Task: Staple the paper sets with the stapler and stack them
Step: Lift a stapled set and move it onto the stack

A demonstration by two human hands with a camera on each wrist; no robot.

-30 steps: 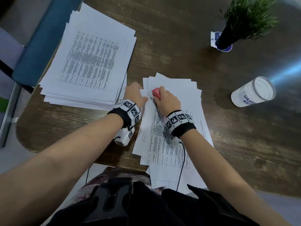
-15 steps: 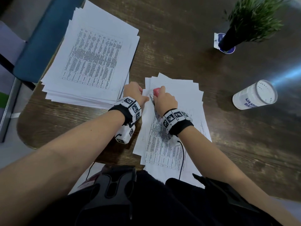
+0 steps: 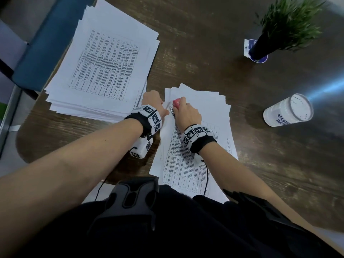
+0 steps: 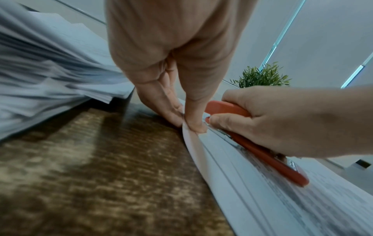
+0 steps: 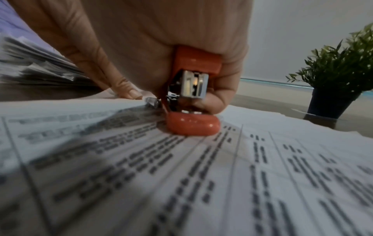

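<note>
On table (image 3: 186,43), right hand (image 3: 187,116) clamps red stapler (image 3: 176,103) over paper set (image 3: 186,164). Left-wrist cam alone shows left hand (image 4: 173,83) pinching pages' corner beside stapler. Head cam adds lg stack (image 3: 104,66) at left.

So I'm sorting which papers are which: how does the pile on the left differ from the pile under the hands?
The left pile is thick and untouched; the near pile is thinner and fanned out. The left hand pinches the near pile's edge while the right hand grips the red stapler on it. Both show printed tables.
</note>
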